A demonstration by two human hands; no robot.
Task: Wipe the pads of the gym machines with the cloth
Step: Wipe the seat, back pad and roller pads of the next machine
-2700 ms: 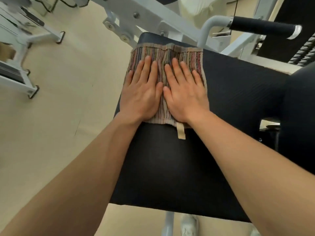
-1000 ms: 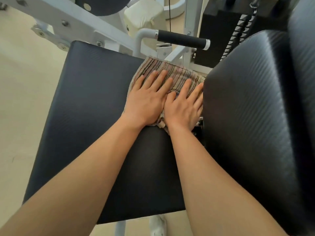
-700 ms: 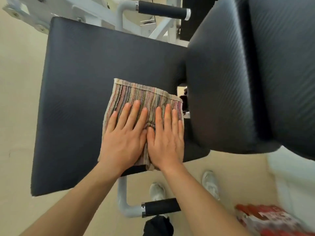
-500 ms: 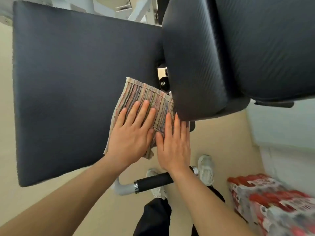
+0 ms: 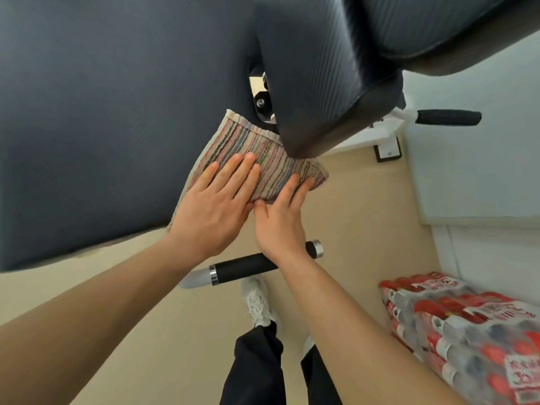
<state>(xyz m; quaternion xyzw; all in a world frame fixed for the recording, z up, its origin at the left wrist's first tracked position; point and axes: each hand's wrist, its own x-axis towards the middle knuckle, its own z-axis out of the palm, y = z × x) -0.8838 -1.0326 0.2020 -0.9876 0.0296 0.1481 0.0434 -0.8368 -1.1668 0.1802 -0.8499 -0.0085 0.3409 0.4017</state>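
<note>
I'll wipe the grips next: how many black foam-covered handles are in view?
2. One black foam-covered handle lies low in the picture, below the large black seat pad; the other juts out at the right, beside the ribbed black back pad. More may be hidden.

Seat pad (image 5: 102,127): left, with back pad (image 5: 315,68) to its right.
Cloth (image 5: 263,153): on seat pad's near right corner, overhanging right, far edge behind back pad's corner.
Left hand (image 5: 213,206): flat on cloth.
Right hand (image 5: 280,220): just right of left hand, fingertips on the overhang.
Handle (image 5: 245,266): beneath right wrist.
Shoe (image 5: 257,302): on floor, below handle.
Bottle pack (image 5: 467,331): on floor, far right.
</note>
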